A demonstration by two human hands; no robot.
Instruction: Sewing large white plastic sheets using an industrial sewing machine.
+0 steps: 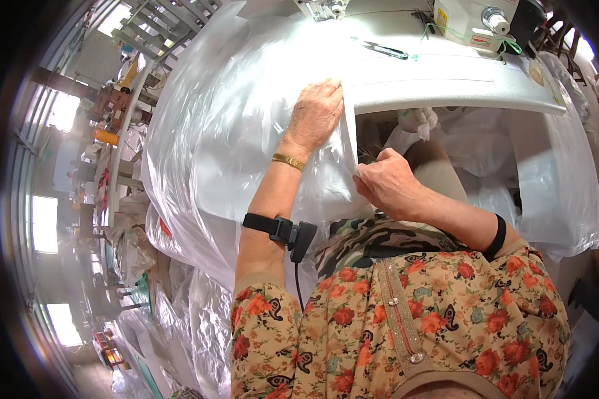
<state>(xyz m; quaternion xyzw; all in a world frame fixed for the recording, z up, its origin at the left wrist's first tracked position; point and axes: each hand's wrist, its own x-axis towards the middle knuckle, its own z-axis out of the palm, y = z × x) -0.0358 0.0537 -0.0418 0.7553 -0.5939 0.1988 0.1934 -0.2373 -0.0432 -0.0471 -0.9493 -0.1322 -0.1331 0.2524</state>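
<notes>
A large sheet of clear, crinkled plastic film (226,126) covers the left side of the white sewing table and hangs over its front edge. My left hand (316,113) lies over the film near its right edge, fingers bent down and pinching that edge. Lower and to the right, my right hand (391,185) is closed on the same edge, thumb against curled fingers. Between the two hands the edge runs nearly straight and taut. A sewing machine (476,23) stands on the table beyond my hands, with small thread snips (386,50) lying in front of it.
The white tabletop (446,86) has a curved front edge over my lap. More clear plastic (559,173) hangs at the right. Green thread (439,33) trails by the machine. Far left, a cluttered bench (121,153) holds an orange spool (105,137). Shiny plastic (203,326) is heaped lower left.
</notes>
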